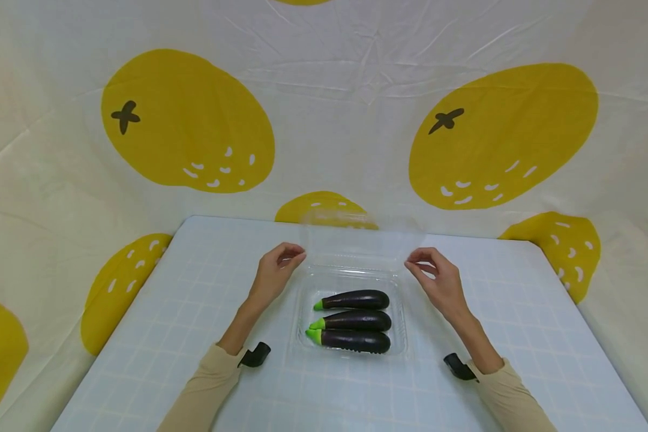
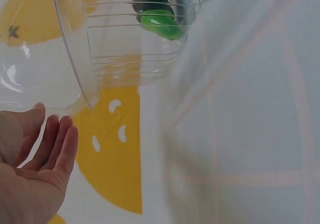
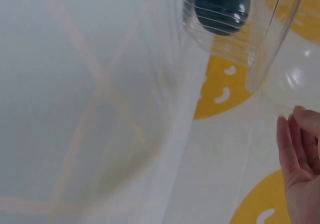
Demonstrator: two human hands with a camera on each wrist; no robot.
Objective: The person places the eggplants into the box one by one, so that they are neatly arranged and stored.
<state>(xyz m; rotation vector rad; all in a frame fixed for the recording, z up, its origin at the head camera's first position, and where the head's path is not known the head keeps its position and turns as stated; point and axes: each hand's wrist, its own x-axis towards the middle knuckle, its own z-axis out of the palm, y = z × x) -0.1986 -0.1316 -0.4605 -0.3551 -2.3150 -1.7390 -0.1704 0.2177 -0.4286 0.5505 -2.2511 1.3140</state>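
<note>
Three dark eggplants (image 1: 356,320) with green stem ends lie side by side in the base of a clear plastic clamshell box (image 1: 403,336). The box's hinged lid (image 1: 356,243) stands raised at the far side. At its left edge my left hand (image 1: 274,271) pinches the rim between thumb and fingertips. My right hand (image 1: 441,281) does the same at the right edge. Through the ribbed wall in the left wrist view shows a green stem end (image 2: 161,24); the right wrist view has a rounded dark eggplant end (image 3: 222,9).
The box rests on a table with a pale blue checked cover (image 1: 194,324). Behind it hangs a white cloth (image 1: 340,132) printed with big yellow fruit. A black wrist camera (image 1: 255,355) sits by the left sleeve, another (image 1: 459,366) by the right.
</note>
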